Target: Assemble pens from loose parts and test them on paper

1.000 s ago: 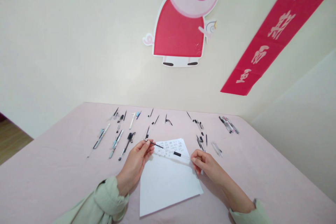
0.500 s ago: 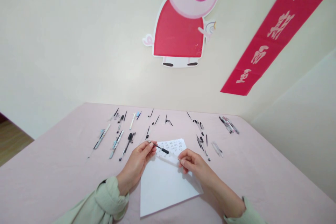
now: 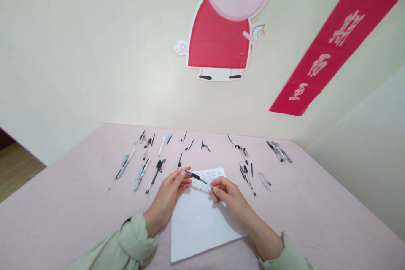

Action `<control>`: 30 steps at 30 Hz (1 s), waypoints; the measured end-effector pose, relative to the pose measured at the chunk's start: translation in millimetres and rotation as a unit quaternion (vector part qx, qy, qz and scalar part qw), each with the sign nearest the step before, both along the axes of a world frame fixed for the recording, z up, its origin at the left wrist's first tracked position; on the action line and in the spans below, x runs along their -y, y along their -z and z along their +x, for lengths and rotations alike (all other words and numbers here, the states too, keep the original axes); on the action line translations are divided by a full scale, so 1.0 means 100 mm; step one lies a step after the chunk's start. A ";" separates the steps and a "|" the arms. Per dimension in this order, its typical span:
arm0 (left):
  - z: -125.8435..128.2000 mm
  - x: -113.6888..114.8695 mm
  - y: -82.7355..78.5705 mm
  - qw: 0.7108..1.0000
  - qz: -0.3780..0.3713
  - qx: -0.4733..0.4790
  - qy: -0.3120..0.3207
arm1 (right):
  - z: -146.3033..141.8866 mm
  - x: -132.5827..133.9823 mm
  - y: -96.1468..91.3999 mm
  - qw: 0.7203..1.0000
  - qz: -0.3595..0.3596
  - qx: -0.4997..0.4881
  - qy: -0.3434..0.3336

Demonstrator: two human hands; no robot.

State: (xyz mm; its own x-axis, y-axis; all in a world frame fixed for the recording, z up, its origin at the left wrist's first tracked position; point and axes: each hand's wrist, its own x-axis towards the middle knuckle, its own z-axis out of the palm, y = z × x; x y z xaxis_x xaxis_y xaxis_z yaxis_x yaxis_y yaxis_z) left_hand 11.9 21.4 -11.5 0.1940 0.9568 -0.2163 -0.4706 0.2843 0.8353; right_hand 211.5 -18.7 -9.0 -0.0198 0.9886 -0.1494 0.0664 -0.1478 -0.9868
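My left hand (image 3: 172, 190) pinches the tip end of a thin black pen refill (image 3: 194, 175) above a white sheet of paper (image 3: 202, 219) with handwriting at its far end. My right hand (image 3: 226, 192) is closed round a clear pen barrel (image 3: 205, 185), which now covers most of the refill. Both hands nearly meet over the far end of the sheet. The sheet lies on a pink table (image 3: 63, 215).
Several pens and loose pen parts lie in rows across the far half of the table: a group on the left (image 3: 142, 168), some near the middle (image 3: 247, 173), a cluster at the far right (image 3: 280, 152). A cream wall with a cartoon cut-out and a red banner stands behind.
My right hand has slid left along the refill with the clear barrel, closing the gap to my left hand. The left hand has stayed put.
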 end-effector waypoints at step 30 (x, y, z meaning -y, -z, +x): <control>0.03 -0.02 0.00 1.000 -0.002 -0.005 -0.010 | -0.01 0.04 0.04 0.998 0.034 0.044 -0.028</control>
